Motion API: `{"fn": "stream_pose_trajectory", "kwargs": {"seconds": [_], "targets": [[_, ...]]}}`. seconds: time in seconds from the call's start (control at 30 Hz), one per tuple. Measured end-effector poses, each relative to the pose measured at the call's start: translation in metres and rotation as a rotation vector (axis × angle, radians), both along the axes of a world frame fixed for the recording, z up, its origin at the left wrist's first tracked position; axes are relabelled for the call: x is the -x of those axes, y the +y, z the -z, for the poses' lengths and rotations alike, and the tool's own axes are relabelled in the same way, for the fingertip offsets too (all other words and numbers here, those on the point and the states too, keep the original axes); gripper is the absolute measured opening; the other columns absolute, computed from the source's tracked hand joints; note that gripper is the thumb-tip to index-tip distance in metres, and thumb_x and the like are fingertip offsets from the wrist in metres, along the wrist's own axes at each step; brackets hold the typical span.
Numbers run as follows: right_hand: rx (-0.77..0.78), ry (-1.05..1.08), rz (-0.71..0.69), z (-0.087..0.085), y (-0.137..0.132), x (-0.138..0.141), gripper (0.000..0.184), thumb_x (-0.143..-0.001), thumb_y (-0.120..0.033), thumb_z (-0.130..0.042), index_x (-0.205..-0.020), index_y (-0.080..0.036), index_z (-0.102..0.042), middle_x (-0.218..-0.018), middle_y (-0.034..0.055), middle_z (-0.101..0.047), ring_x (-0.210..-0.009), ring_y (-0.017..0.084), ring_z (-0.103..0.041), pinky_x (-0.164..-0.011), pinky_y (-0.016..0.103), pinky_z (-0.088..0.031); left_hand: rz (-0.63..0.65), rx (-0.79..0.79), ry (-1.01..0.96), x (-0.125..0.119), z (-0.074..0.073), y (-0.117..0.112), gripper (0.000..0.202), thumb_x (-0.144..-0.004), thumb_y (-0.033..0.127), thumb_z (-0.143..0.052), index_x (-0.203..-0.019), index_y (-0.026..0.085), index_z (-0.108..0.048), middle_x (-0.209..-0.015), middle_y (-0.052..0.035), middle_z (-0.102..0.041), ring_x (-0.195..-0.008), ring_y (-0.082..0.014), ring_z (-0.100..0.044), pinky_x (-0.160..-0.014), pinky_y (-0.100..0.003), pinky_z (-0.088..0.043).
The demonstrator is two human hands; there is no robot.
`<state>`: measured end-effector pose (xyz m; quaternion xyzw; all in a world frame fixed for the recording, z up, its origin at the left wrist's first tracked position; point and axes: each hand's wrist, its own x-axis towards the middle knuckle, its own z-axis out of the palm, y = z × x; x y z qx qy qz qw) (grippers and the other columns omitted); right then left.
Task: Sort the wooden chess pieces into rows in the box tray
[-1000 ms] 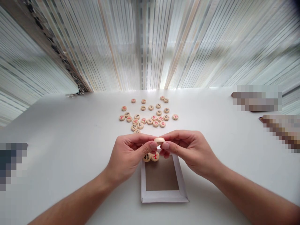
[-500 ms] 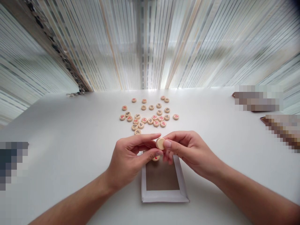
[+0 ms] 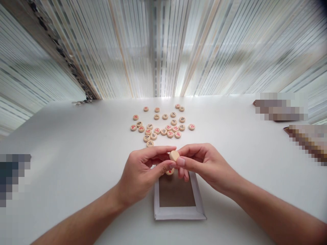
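Between the fingertips of both hands is a round wooden Chinese chess piece, its plain pale face turned towards me. My left hand closes on it from the left with thumb and index finger. From the right, my right hand pinches the same piece, thumb in front and lower fingers curled beneath. Under the hands lies a shallow white box tray with a brown bottom, its far end hidden by my fingers. Below my left thumb, another piece with a red mark shows in part at the tray's far end.
Several Chinese chess pieces with red or black characters are scattered on the white table beyond my hands. A striped string curtain hangs along the back edge. Blurred-out objects lie at the right and far left.
The held chess piece has turned slightly between my fingers, and my right thumb has shifted a little down and left. The scattered pieces and the tray stay put.
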<state>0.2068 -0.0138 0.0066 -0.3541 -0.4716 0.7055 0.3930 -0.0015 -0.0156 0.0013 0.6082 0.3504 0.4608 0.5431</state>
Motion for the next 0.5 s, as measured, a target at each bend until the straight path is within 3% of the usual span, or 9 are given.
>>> {"fn": "stream_pose_trajectory", "kwargs": {"seconds": [0.17, 0.27, 0.4, 0.5], "targets": [[0.053, -0.045, 0.024, 0.0016, -0.0012, 0.0002, 0.035, -0.066, -0.036, -0.104, -0.077, -0.016, -0.077, -0.062, -0.0001, -0.071, -0.053, 0.011, -0.064, -0.049, 0.019, -0.054, 0.000, -0.276, 0.184, 0.0023, 0.0035, 0.0010, 0.026, -0.095, 0.017, -0.080, -0.120, 0.023, -0.085, -0.091, -0.0048, -0.085, -0.077, -0.0157, -0.077, -0.074, -0.024, -0.062], [0.041, -0.083, 0.035, 0.0008, -0.0013, -0.0003, 0.037, -0.066, -0.039, -0.104, -0.074, -0.016, -0.075, -0.055, -0.0015, -0.067, -0.050, 0.011, -0.061, -0.046, 0.020, -0.051, 0.017, -0.383, 0.267, 0.0025, 0.0025, 0.0006, 0.028, -0.097, 0.015, -0.076, -0.123, 0.024, -0.085, -0.090, -0.0055, -0.082, -0.076, -0.0155, -0.073, -0.072, -0.025, -0.059], [-0.013, -0.077, 0.050, -0.0003, -0.0008, -0.0011, 0.040, -0.074, -0.047, -0.099, -0.069, -0.016, -0.073, -0.054, -0.0004, -0.067, -0.047, 0.011, -0.059, -0.046, 0.022, -0.049, 0.049, -0.387, 0.271, 0.0021, -0.0003, 0.0005, 0.033, -0.097, 0.011, -0.074, -0.126, 0.025, -0.083, -0.088, -0.0044, -0.079, -0.077, -0.0151, -0.069, -0.071, -0.025, -0.057], [-0.015, -0.044, 0.046, 0.0004, -0.0005, -0.0019, 0.041, -0.080, -0.050, -0.094, -0.070, -0.016, -0.074, -0.057, 0.0012, -0.069, -0.049, 0.012, -0.062, -0.047, 0.022, -0.051, 0.061, -0.299, 0.221, 0.0015, 0.0001, 0.0009, 0.033, -0.098, 0.014, -0.074, -0.128, 0.025, -0.082, -0.093, -0.0054, -0.079, -0.081, -0.0159, -0.071, -0.075, -0.026, -0.060]]}}
